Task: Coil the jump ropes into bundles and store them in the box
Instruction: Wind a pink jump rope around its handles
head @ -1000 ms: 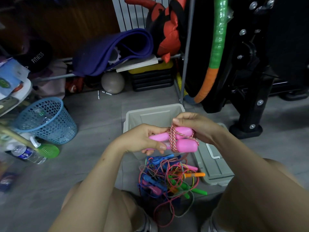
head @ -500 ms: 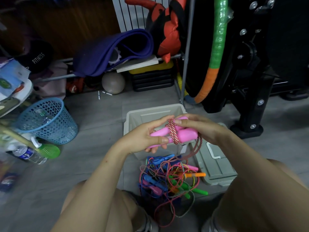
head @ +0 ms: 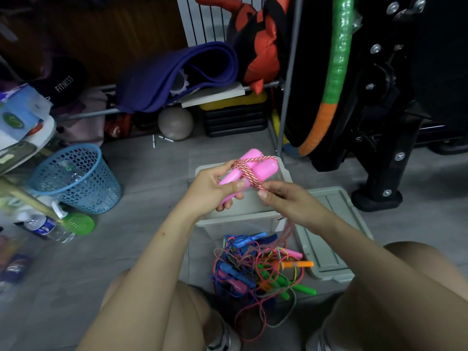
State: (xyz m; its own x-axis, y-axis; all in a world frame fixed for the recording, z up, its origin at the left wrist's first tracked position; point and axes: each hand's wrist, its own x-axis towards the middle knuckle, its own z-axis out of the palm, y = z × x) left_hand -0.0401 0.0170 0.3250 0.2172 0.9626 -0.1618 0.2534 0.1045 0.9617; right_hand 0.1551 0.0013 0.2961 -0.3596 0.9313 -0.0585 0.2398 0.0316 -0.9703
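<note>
The left hand (head: 211,190) grips the two pink handles (head: 249,171) of a jump rope, its thumb pressed across them and its fingers curled behind, so the near ends of the handles are hidden inside the grip. The far ends point up and to the right, above the far rim of the grey box (head: 238,219). A red-and-white cord (head: 247,173) is wound several times around both handles. The right hand (head: 286,202) pinches this cord just right of the windings, between thumb and curled fingers; the fingertips themselves are tucked out of sight. From under that hand the cord runs down and disappears into the pile of jump ropes (head: 258,268) on the floor, where it cannot be followed among the blue, green, pink and orange handles and cords.

The box stands on the floor between the pile and the far clutter, and both hands and forearms cover most of its opening, so its contents cannot be made out. Its lid (head: 329,239) lies flat just to its right, partly covered by the right forearm. The person's knees cut off the near edge of the pile. At the left, a blue mesh basket (head: 76,178) stands on the floor, and the things beside it are blurred.
</note>
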